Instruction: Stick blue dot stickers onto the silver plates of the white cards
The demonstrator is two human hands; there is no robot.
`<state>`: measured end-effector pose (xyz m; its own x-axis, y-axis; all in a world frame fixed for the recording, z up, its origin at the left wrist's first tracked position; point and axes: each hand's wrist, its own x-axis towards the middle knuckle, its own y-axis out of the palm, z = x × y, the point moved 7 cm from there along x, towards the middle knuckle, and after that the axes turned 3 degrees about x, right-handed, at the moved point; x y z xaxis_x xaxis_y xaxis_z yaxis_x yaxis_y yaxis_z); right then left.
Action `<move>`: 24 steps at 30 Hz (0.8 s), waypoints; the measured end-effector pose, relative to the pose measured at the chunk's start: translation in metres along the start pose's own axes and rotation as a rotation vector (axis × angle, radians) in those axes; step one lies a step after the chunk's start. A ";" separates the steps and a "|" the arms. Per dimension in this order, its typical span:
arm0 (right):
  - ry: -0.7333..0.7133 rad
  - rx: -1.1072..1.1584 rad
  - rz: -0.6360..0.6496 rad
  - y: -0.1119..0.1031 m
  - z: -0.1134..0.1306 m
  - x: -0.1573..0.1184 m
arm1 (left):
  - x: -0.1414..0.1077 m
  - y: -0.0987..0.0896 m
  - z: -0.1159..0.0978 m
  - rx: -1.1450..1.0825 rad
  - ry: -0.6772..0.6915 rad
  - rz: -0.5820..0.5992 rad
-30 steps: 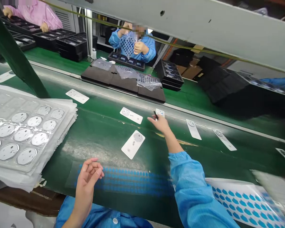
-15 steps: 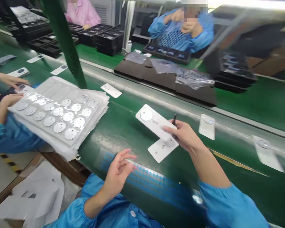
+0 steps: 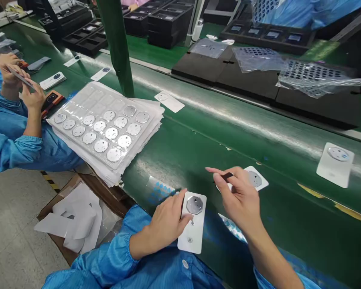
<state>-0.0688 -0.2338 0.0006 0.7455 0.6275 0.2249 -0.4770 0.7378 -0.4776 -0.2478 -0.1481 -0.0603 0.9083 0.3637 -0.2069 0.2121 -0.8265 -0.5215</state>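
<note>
My left hand (image 3: 164, 220) grips the left edge of a white rounded panel (image 3: 189, 237), its thumb over the front. Near the top of that panel is a grey octagonal disc (image 3: 194, 205) with a small dark hole, and small printed marks lie below it. My right hand (image 3: 242, 196) pinches a thin dark tool (image 3: 228, 176), its exact kind unclear, with the index finger stretched out. Partly hidden behind the right hand lies a second white panel (image 3: 261, 182) with a similar disc. A clear sheet of blue stickers (image 3: 161, 190) lies by my left hand, partly covered.
A clear plastic tray (image 3: 78, 108) of silvery discs rests on stacked sheets at left. More white panels (image 3: 333, 172) lie along the bench. Black foam trays (image 3: 252, 80) stand beyond. A co-worker's hands (image 3: 30, 90) hold a flat piece at far left; a box of scraps (image 3: 75, 216) is below.
The white panel has passed from my right hand to my left and come nearer my body, turned upright. My right hand keeps the dark tool. The view has swung.
</note>
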 end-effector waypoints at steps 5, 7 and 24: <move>0.257 0.514 0.251 0.086 -0.005 -0.004 | -0.029 -0.008 -0.010 0.607 0.027 -0.007; 0.350 0.618 0.325 0.115 -0.011 -0.010 | -0.041 -0.011 -0.007 0.745 0.023 0.000; 0.381 0.576 0.356 0.141 -0.028 -0.025 | -0.049 -0.022 0.003 0.909 0.017 0.049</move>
<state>-0.1411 -0.1526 -0.0963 0.5607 0.7991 -0.2168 -0.8069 0.5861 0.0735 -0.2975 -0.1465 -0.0412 0.9154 0.3249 -0.2378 -0.1866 -0.1809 -0.9656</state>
